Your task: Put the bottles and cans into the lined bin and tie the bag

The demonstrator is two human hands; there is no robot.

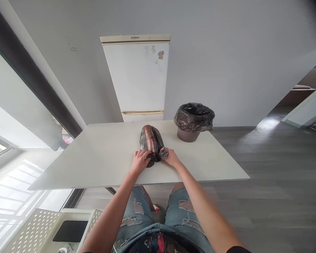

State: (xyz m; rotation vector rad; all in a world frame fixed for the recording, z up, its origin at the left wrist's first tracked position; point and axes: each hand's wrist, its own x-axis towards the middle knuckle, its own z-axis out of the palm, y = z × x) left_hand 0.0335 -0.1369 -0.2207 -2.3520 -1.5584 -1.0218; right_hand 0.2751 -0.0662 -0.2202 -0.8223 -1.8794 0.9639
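Note:
A dark, see-through plastic bag (159,135) lies on the white table (102,154) in front of me. Inside it shows a reddish-orange packed item (149,133) with printing; its kind I cannot make out. My left hand (140,161) has its fingers curled over the near left part of the bag. On the other side, my right hand (171,158) grips a gathered end of the plastic. The bag's near end is bunched up between both hands.
A brown bin (189,136) lined with a black bag (193,117) stands at the table's back right. Behind the table is a white refrigerator (138,77) against the grey wall. A pale perforated basket (34,228) with a dark flat item sits at lower left.

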